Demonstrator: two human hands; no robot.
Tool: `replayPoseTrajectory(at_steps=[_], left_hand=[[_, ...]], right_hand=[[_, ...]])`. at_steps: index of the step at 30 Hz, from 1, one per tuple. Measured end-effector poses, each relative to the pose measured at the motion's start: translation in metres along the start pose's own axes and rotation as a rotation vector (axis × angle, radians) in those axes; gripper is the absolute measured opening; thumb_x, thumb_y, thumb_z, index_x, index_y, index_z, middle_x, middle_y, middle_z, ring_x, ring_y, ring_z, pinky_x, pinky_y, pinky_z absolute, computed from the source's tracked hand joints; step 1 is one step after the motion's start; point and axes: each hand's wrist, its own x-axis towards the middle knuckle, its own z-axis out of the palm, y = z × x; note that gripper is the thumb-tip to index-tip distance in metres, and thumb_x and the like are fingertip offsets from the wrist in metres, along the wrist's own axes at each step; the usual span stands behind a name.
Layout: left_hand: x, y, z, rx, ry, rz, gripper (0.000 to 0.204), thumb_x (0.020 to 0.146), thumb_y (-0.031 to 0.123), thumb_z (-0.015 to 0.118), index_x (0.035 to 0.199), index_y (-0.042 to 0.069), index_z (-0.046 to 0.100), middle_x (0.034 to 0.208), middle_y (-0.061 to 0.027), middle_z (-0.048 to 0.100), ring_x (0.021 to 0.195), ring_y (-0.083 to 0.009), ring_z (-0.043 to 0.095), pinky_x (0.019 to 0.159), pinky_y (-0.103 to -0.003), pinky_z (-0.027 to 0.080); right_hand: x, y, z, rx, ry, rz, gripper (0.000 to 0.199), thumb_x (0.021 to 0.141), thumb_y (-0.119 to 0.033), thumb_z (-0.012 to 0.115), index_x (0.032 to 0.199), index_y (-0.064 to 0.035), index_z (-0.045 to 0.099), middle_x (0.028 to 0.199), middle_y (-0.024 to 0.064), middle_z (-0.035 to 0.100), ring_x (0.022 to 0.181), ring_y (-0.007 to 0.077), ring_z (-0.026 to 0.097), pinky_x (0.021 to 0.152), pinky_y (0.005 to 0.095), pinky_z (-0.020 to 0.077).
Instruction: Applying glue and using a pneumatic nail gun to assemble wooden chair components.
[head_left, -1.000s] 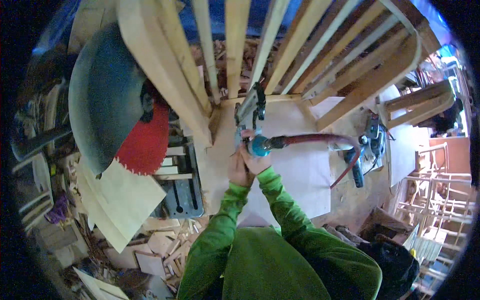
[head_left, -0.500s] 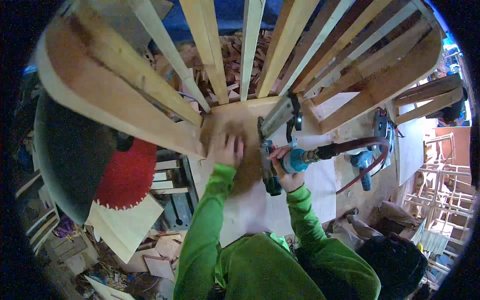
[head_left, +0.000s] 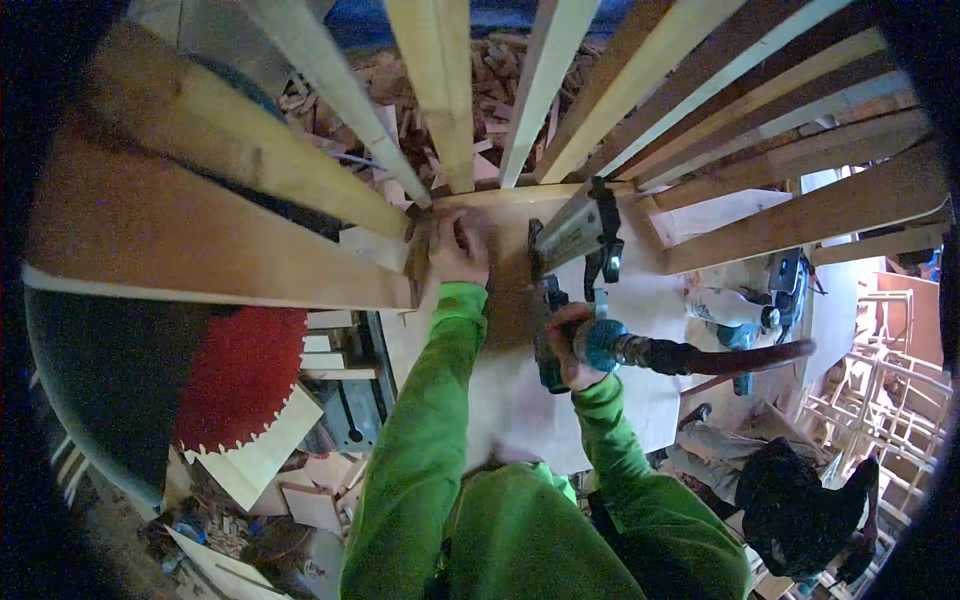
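My right hand [head_left: 573,345] grips the blue handle of an air nail gun [head_left: 580,235], which has a long grey magazine and a dark red hose [head_left: 740,358] running right. The nail gun is over a pale wooden board [head_left: 640,410]. To its left, my left hand [head_left: 462,252] is at the board's far left corner, beside a wooden side piece [head_left: 340,275]. Its fingers are curled and partly blurred; whatever they may hold is hidden. Several wooden slats [head_left: 455,100] rise from the board's far edge.
At the left is a red toothed saw blade [head_left: 245,375] beside a dark curved panel [head_left: 110,390]. Another blue-handled tool [head_left: 738,345] lies at the right, near a whitish bottle [head_left: 728,306]. Another person [head_left: 800,510] is low at the right. Wood scraps [head_left: 490,75] lie beyond the slats.
My left hand has moved farther into the corner, its fingers now more curled. My right hand keeps hold of the nail gun. The whole view has shifted slightly.
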Motion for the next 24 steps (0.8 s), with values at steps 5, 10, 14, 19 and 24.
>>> replayPoseTrajectory(at_steps=[5, 10, 14, 19, 24], left_hand=[[0.007, 0.013, -0.009, -0.14, 0.016, -0.202, 0.018, 0.08, 0.012, 0.053, 0.095, 0.004, 0.059, 0.09, -0.0162, 0.062, 0.084, -0.0327, 0.06, 0.074, -0.038, 0.049], [0.002, 0.0, -0.003, -0.153, 0.083, -0.144, 0.017, 0.08, 0.014, 0.053, 0.091, 0.003, 0.06, 0.086, -0.0162, 0.063, 0.079, -0.0317, 0.062, 0.072, -0.037, 0.049], [0.001, 0.003, -0.002, -0.073, 0.046, -0.216, 0.015, 0.079, 0.015, 0.053, 0.087, 0.004, 0.06, 0.084, -0.0166, 0.062, 0.077, -0.0346, 0.061, 0.069, -0.04, 0.049], [-0.002, -0.006, 0.002, 0.039, -0.057, -0.25, 0.022, 0.076, 0.018, 0.057, 0.094, 0.006, 0.061, 0.085, -0.0149, 0.063, 0.077, -0.0337, 0.061, 0.071, -0.042, 0.048], [0.004, 0.004, -0.003, -0.057, 0.058, -0.158, 0.012, 0.076, 0.014, 0.055, 0.085, 0.006, 0.06, 0.078, -0.0157, 0.061, 0.07, -0.0346, 0.059, 0.063, -0.041, 0.048]], right_hand=[[0.019, 0.012, 0.003, -0.18, -0.215, -0.111, 0.015, 0.074, -0.002, 0.057, 0.087, -0.0036, 0.05, 0.081, 0.0059, 0.051, 0.069, 0.0142, 0.049, 0.063, 0.0233, 0.0398], [0.027, -0.001, 0.02, -0.155, -0.214, -0.203, 0.009, 0.076, 0.003, 0.054, 0.084, -0.0012, 0.054, 0.084, 0.0074, 0.053, 0.069, 0.0164, 0.051, 0.064, 0.0252, 0.042], [0.031, -0.002, 0.026, 0.039, -0.083, -0.136, 0.016, 0.071, 0.007, 0.055, 0.085, -0.0018, 0.057, 0.085, 0.0068, 0.054, 0.082, 0.02, 0.052, 0.077, 0.0314, 0.0415], [0.042, -0.004, 0.024, -0.015, -0.101, -0.24, 0.003, 0.079, -0.006, 0.055, 0.079, -0.0029, 0.055, 0.077, 0.0102, 0.06, 0.063, 0.0144, 0.051, 0.053, 0.026, 0.0408], [0.04, -0.009, 0.02, -0.088, -0.253, -0.286, 0.024, 0.067, 0.01, 0.053, 0.086, -0.0042, 0.055, 0.086, 0.0063, 0.055, 0.08, 0.019, 0.052, 0.077, 0.0322, 0.0412]])
